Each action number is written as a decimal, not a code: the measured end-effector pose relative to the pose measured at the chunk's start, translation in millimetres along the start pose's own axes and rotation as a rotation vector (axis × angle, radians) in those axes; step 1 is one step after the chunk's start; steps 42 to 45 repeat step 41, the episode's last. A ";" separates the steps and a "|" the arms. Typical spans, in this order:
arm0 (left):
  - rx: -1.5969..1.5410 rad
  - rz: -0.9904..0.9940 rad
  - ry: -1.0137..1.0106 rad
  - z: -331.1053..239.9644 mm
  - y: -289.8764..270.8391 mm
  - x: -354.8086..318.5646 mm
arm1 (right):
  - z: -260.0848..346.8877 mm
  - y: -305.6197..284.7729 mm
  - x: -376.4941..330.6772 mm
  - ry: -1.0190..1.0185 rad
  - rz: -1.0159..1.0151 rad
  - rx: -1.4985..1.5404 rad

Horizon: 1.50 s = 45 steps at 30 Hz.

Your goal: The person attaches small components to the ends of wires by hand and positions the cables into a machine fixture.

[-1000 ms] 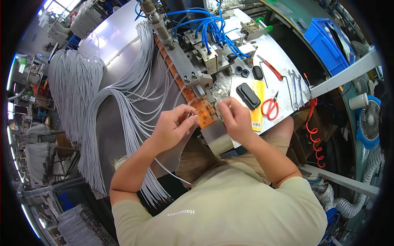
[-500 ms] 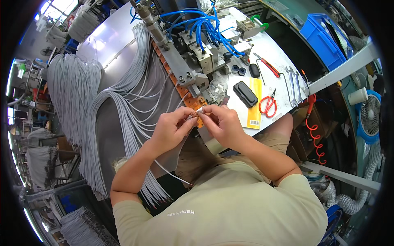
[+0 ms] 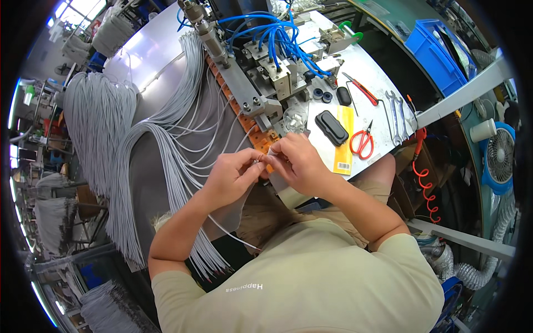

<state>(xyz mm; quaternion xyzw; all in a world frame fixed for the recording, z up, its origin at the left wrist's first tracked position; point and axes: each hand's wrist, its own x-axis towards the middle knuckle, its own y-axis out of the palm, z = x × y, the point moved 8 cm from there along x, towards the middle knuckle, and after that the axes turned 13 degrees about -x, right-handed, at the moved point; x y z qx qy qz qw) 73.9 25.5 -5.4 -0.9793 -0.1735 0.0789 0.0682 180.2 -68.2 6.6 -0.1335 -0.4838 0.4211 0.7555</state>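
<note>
My left hand (image 3: 236, 171) and my right hand (image 3: 300, 162) meet fingertip to fingertip just in front of the machine's orange rail (image 3: 261, 137). Thumb and forefinger of the left hand are pinched on what looks like the end of a grey cable, mostly covered by the fingers. The right fingers close on a small white piece (image 3: 271, 151) beside it, too small to make out. Grey cables (image 3: 166, 161) hang in a thick bundle to the left, several ends reaching toward the rail.
Blue air hoses (image 3: 272, 41) top the metal machine (image 3: 244, 83). On the white table lie a black case (image 3: 332, 128), a yellow packet (image 3: 342, 161), red-handled scissors (image 3: 362, 145), a red-handled tool (image 3: 363, 91) and wrenches (image 3: 398, 116). A blue fan (image 3: 499, 155) stands right.
My right hand has shifted slightly up and to the left, its fingers more bent over the white piece. The left hand stays nearly in place.
</note>
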 end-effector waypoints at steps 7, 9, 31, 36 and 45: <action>0.229 -0.098 0.249 -47.9 2.3 -9.3 | -82.5 28.7 -25.2 0.604 0.050 0.235; 0.100 -0.021 0.045 -29.4 6.7 -5.8 | -97.0 39.1 -39.3 0.786 0.048 0.449; 0.001 -0.116 0.106 -3.5 -8.5 2.7 | -26.6 -2.1 -28.6 0.514 -0.040 0.192; 0.058 -0.105 0.149 -1.6 -2.1 2.3 | 0.4 -1.6 -17.6 0.190 -0.034 -0.001; 0.104 -0.100 0.130 -3.8 -0.9 0.4 | -16.1 14.4 -26.2 0.462 0.115 0.255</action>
